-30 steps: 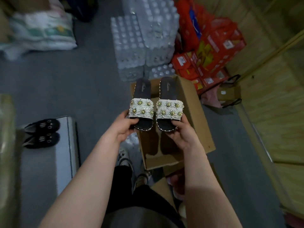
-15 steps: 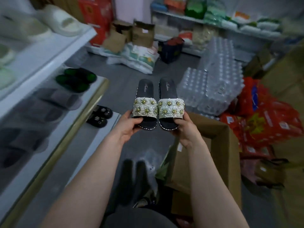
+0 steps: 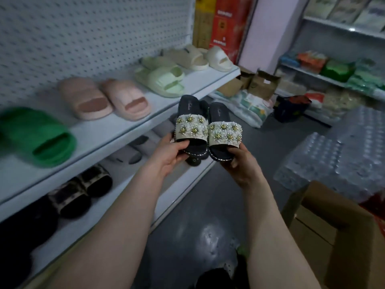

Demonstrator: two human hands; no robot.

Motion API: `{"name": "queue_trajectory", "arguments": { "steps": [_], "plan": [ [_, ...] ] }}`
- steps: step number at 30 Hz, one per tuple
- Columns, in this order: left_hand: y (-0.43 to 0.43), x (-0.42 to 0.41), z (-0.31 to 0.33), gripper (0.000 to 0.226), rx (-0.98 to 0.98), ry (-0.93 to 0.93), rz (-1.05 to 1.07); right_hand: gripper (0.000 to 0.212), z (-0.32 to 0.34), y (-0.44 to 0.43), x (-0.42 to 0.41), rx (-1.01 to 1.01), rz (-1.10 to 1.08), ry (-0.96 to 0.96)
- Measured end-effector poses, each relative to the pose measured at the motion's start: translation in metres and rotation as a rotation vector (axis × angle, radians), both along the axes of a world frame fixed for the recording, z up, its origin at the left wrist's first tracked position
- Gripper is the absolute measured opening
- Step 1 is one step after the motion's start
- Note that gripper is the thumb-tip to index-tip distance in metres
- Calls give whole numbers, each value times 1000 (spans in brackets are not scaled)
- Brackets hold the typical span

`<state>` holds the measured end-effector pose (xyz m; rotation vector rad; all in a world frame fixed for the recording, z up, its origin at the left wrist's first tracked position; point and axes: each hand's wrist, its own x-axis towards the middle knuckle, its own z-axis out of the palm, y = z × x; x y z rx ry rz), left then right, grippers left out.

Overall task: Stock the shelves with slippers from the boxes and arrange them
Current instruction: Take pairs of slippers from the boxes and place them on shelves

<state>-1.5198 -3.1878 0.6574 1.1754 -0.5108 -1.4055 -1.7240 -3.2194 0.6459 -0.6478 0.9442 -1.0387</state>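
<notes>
Head view: a second ago the beaded slippers [image 3: 225, 132] hung over the open cardboard box [image 3: 337, 236]. Now the box lies low and to the right of the grip, and the shelves fill the side left of it. The grip itself has not changed. The left hand [image 3: 168, 155] pinches the toe end of one slipper, thumb at the strap's edge. The right hand [image 3: 239, 165] pinches the toe end of the other. The two lie side by side, heels pointing away. The pair hangs in the air near the front edge of the upper shelf [image 3: 100, 130] and rests on no shelf. I judge the fetching done and the placing next; a free spot must be chosen first.

Counted:
- **In the grip:** two beaded slippers, one per hand.
- **Upper shelf, left of and beyond the grip:** two pink slippers [image 3: 104, 99], two pale green slippers [image 3: 160, 78] and two cream slippers [image 3: 200, 57] farthest off. One green slipper [image 3: 39, 136] lies nearest the person; no mate shows.
- **Lower shelf [image 3: 133, 176], below and left of the grip:** two patterned slippers [image 3: 83, 188]. The grey slippers [image 3: 135, 151] just behind the grip are too blurred to count.
- **Boxes:** one cardboard box.
</notes>
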Motion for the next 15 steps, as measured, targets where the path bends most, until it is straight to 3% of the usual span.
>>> {"name": "queue_trajectory", "arguments": {
  "steps": [10,15],
  "plan": [
    [71,78,42,42,-86,-44,265,27,44,15,96,-93,261,-25],
    [107,100,49,37,-119,-18,459,36,55,19,136,-142,442,-38]
  ]
}}
